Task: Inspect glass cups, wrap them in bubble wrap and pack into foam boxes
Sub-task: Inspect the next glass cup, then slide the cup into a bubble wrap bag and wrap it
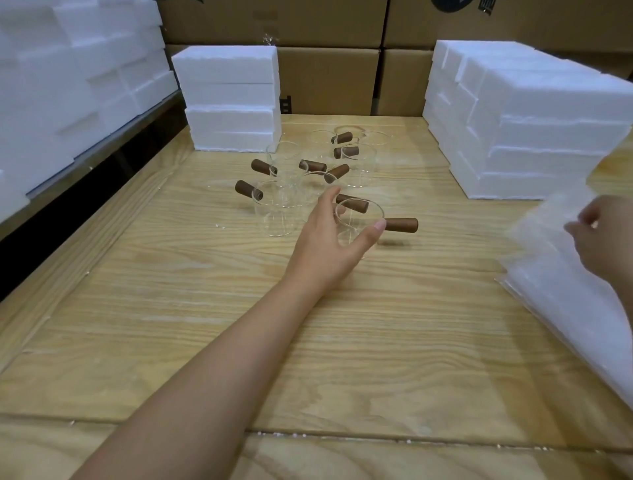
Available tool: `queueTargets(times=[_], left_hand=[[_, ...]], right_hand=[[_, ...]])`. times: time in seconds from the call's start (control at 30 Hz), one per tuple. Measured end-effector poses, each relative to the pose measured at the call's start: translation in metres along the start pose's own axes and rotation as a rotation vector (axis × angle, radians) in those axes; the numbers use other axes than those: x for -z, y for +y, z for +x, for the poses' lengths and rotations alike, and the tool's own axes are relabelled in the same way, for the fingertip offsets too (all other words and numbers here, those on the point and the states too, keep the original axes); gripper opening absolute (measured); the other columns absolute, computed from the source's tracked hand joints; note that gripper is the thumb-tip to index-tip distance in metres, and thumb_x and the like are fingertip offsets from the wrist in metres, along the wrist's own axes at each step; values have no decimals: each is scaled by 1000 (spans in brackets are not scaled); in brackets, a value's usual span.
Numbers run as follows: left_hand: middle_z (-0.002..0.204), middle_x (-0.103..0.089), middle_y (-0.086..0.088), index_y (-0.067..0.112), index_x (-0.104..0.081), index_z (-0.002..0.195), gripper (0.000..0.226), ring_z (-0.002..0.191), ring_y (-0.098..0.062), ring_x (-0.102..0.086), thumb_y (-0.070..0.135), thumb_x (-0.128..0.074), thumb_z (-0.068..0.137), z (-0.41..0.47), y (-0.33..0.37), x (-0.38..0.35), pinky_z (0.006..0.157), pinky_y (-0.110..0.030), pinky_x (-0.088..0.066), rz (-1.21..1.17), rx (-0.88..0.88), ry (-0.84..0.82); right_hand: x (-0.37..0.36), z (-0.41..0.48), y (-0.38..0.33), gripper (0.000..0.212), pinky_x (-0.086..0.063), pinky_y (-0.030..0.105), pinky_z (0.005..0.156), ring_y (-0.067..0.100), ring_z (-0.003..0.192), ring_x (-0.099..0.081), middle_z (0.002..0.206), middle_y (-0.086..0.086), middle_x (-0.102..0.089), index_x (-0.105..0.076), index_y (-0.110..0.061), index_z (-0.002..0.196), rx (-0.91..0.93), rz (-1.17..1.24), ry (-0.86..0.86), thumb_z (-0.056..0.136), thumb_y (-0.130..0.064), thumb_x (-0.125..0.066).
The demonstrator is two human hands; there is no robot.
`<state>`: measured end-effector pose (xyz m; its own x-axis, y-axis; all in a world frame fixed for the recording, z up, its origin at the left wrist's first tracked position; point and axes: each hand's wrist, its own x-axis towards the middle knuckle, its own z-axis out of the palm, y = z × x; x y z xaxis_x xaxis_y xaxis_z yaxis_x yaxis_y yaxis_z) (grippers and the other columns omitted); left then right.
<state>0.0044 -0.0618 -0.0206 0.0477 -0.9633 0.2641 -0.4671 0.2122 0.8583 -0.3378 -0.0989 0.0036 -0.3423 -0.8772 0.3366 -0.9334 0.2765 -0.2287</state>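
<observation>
Your left hand (327, 240) has its grip round the glass cup (363, 219) at frame centre; lift straight up, clear of the neighbouring cups (277, 209). Your right hand (606, 240) pinches bubble wrap (561, 308).

No words, numbers or brand names can be read. A dark printed mark (445, 3) sits on a brown cardboard box (531, 24) at the top edge, right of centre. The frame cuts it off, and it is too blurred to make out.

Clear glass cups (359, 222), brown handles (401, 225), white foam boxes (233, 99)
</observation>
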Motion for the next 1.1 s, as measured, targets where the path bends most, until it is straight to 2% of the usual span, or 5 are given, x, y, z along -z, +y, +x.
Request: queueTargets(times=[0.2, 0.33, 0.57, 0.83, 1.1], left_hand=[[125, -57, 3, 21, -43, 137, 69, 111, -15, -55, 65, -43, 83, -5, 9, 1, 91, -35, -47, 143, -75, 150], [113, -60, 1, 14, -55, 125, 48, 105, -16, -55, 50, -47, 94, -6, 10, 2, 86, -41, -48, 190, -120, 246], [105, -57, -6, 9, -61, 116, 37, 96, -21, -53, 32, -68, 88, -6, 11, -1, 87, -30, -31, 284, -257, 422], [135, -47, -14, 13, -49, 110, 47, 126, -20, -42, 23, -72, 70, -15, 19, -5, 103, -38, -22, 215, -616, 331], [81, -66, -8, 4, -72, 82, 23, 81, -26, -64, -10, -65, 65, -17, 21, -11, 76, -41, -43, 244, -792, 334]], right_hand=[[55, -47, -99, 7, -43, 40, 71, 24, 74, -52, 74, -3, -54, -58, -25, 84, 428, 374, 127, 89, -20, -57], [50, -59, -122, 14, -38, 49, 90, 29, 96, -53, 92, 1, -58, -67, -14, 99, 600, 323, -9, 94, -14, -54], [32, -68, -122, 16, -36, 44, 95, 25, 103, -50, 98, -3, -57, -68, -12, 100, 638, 459, -58, 94, -9, -54], [41, -73, -108, 14, -41, 26, 90, 17, 98, -57, 94, -2, -62, -63, -14, 82, 704, 1059, -184, 82, -5, -52], [42, -61, -105, 24, -48, 23, 79, 15, 82, -62, 73, -10, -67, -65, -10, 74, 558, 1189, -312, 80, 3, -47]])
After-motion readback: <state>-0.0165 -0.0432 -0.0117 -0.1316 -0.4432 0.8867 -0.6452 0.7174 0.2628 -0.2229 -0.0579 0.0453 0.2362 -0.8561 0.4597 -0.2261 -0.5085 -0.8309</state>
